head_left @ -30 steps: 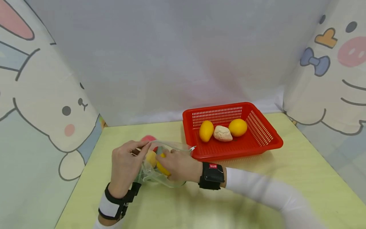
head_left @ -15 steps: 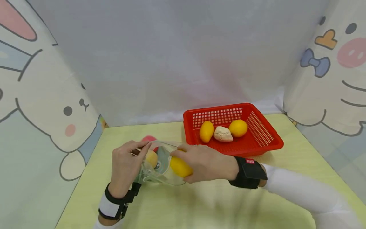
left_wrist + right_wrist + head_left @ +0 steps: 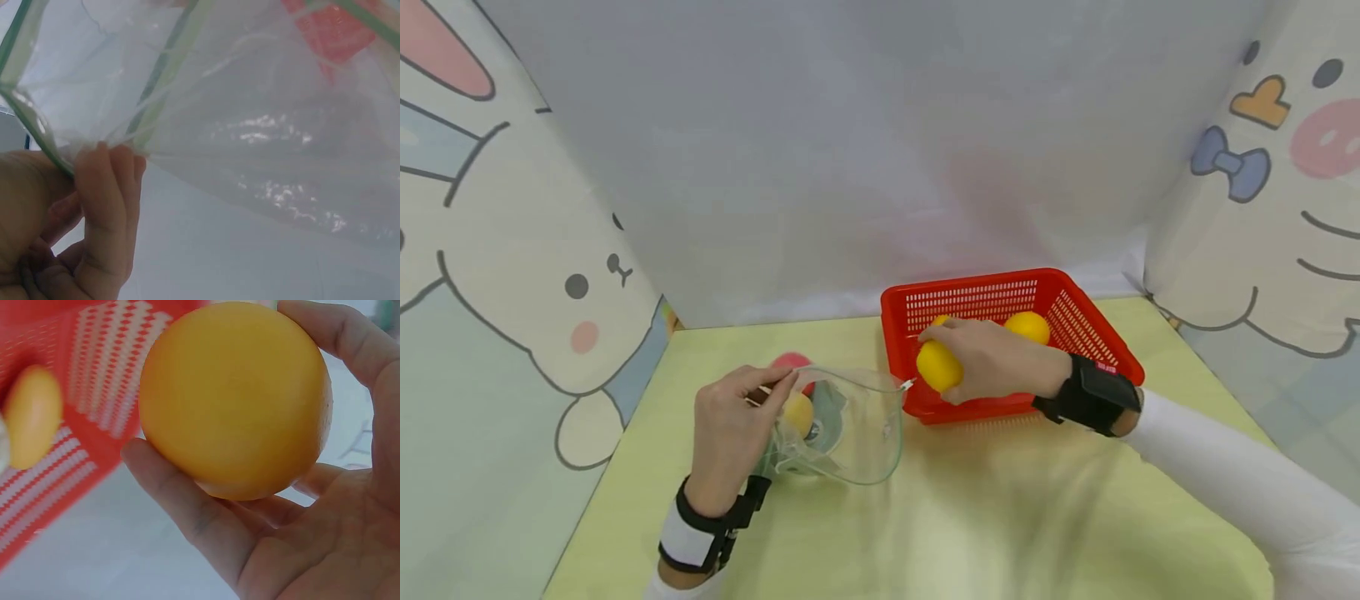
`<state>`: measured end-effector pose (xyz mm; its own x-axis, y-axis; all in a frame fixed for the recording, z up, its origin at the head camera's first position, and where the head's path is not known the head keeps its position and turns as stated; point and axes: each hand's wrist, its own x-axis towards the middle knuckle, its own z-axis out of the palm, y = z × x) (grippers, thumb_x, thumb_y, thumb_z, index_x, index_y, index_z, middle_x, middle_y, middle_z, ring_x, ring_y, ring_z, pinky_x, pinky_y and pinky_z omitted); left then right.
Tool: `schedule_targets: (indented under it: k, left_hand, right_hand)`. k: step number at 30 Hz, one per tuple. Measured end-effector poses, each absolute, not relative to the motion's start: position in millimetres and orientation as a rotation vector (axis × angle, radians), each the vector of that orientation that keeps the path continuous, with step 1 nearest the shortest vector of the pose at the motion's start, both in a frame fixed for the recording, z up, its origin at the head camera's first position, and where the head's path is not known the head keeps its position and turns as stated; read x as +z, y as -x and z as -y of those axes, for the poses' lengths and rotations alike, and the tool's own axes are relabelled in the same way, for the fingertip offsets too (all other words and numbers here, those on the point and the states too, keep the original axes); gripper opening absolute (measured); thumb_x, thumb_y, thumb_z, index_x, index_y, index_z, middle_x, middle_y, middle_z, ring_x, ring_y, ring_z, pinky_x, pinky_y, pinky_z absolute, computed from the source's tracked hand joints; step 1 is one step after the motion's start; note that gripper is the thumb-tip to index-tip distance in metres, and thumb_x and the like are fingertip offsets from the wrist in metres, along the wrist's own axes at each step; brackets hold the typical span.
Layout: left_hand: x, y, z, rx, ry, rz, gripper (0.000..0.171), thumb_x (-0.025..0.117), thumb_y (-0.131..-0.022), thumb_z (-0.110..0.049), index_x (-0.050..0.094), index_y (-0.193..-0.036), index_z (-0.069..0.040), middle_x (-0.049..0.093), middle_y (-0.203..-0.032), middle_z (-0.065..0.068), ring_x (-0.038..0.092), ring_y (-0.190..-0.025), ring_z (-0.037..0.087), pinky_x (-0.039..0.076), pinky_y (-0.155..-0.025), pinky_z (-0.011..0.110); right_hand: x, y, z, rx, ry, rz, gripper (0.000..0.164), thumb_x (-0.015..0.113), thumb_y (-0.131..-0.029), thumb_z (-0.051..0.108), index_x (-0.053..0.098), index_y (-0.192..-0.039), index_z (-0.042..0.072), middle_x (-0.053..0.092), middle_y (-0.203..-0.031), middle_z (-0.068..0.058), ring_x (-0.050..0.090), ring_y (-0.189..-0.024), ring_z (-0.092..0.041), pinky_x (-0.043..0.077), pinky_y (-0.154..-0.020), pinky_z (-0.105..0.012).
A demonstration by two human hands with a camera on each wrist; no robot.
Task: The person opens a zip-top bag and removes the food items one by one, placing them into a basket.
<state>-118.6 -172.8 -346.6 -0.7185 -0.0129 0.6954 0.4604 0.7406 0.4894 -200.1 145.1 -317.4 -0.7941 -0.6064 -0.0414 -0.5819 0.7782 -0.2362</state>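
My left hand [image 3: 733,437] pinches the rim of a clear plastic bag [image 3: 868,433] with green edging, whose mouth gapes toward the right. A pale yellow round fruit [image 3: 797,413] shows through the plastic, and a pinkish-red thing [image 3: 791,361] lies at the bag's far side, its kind unclear. Over the front left of the red basket [image 3: 895,337], my right hand [image 3: 1000,360] holds a smooth yellow fruit [image 3: 234,400] between thumb and fingers. In the left wrist view, fingertips and thumb meet on the bag's green-edged rim.
Inside the basket are a round yellow fruit [image 3: 1030,326] and an oblong yellow fruit [image 3: 34,415], the latter mostly behind my right hand in the head view. A pale lump [image 3: 3,447] peeks in at the right wrist view's left edge. Printed cloth walls enclose the table.
My right hand has drawn the yellow fruit out of the bag and carried it right and back to above the basket. The left hand stays at the bag's rim.
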Motion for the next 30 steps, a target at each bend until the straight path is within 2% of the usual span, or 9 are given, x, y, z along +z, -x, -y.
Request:
schedule_targets:
  k: [5, 9, 14, 16, 21, 24, 30]
  left_hand:
    - [-345, 118, 173, -0.883, 0.329, 2.235, 0.008, 0.088, -0.083, -0.002, 0.086, -0.090, -0.004, 0.078, -0.074, 0.008, 0.069, -0.057, 0.018, 0.048, -0.060, 0.005]
    - [-344, 118, 174, -0.881, 0.326, 2.235, 0.008, 0.088, -0.083, -0.002, 0.086, -0.090, -0.004, 0.078, -0.074, 0.008, 0.069, -0.057, 0.019, 0.048, -0.060, 0.005]
    - [-344, 118, 175, -0.881, 0.330, 2.236, 0.006, 0.087, -0.084, -0.003, 0.086, -0.090, -0.005, 0.078, -0.073, 0.007, 0.068, -0.056, 0.018, 0.048, -0.059, 0.006]
    - [-344, 118, 175, -0.883, 0.329, 2.236, 0.006, 0.087, -0.084, -0.003, 0.086, -0.090, -0.005, 0.078, -0.073, 0.007, 0.068, -0.056, 0.018, 0.048, -0.059, 0.006]
    - [-344, 118, 175, -0.880, 0.336, 2.230, 0.007, 0.088, -0.084, -0.002, 0.086, -0.090, -0.005, 0.078, -0.073, 0.007, 0.068, -0.056, 0.018, 0.048, -0.059, 0.006]
    - [-344, 118, 175, -0.880, 0.334, 2.230, 0.007, 0.088, -0.084, -0.002, 0.086, -0.090, -0.004, 0.078, -0.073, 0.007, 0.068, -0.056, 0.018, 0.048, -0.059, 0.006]
    - [-345, 118, 175, -0.885, 0.316, 2.244, 0.008, 0.087, -0.084, -0.003, 0.086, -0.092, -0.004, 0.079, -0.074, 0.008, 0.068, -0.057, 0.018, 0.047, -0.058, 0.006]
  right_hand:
    - [-340, 241, -154, -0.296, 0.903, -2.845, 0.079, 0.090, -0.079, 0.029, 0.055, -0.146, 0.006, 0.069, -0.127, -0.012, 0.063, -0.108, -0.027, 0.060, -0.099, -0.049]
    - [-356, 262, -156, -0.278, 0.852, -2.766, 0.073, 0.091, -0.080, 0.025, 0.059, -0.144, 0.014, 0.063, -0.129, -0.012, 0.061, -0.111, -0.029, 0.057, -0.101, -0.051]
    - [-369, 271, -151, -0.201, 0.852, -2.654, 0.070, 0.093, -0.078, 0.027, 0.063, -0.141, 0.023, 0.065, -0.125, -0.003, 0.059, -0.109, -0.024, 0.055, -0.102, -0.046]
    - [-372, 274, -146, -0.174, 0.880, -2.636, 0.069, 0.093, -0.078, 0.029, 0.064, -0.139, 0.022, 0.067, -0.122, 0.000, 0.058, -0.109, -0.022, 0.055, -0.102, -0.045]
    - [-377, 277, -135, -0.136, 0.902, -2.609, 0.069, 0.093, -0.079, 0.026, 0.063, -0.140, 0.019, 0.067, -0.123, -0.002, 0.057, -0.112, -0.023, 0.055, -0.103, -0.048]
    - [-379, 274, -132, -0.136, 0.867, -2.597, 0.064, 0.091, -0.080, 0.024, 0.063, -0.138, 0.022, 0.066, -0.119, 0.000, 0.056, -0.112, -0.023, 0.056, -0.097, -0.045]
    - [-377, 266, -132, -0.151, 0.757, -2.596, 0.046, 0.089, -0.081, 0.022, 0.063, -0.118, 0.030, 0.063, -0.103, 0.003, 0.056, -0.103, -0.020, 0.055, -0.077, -0.034]
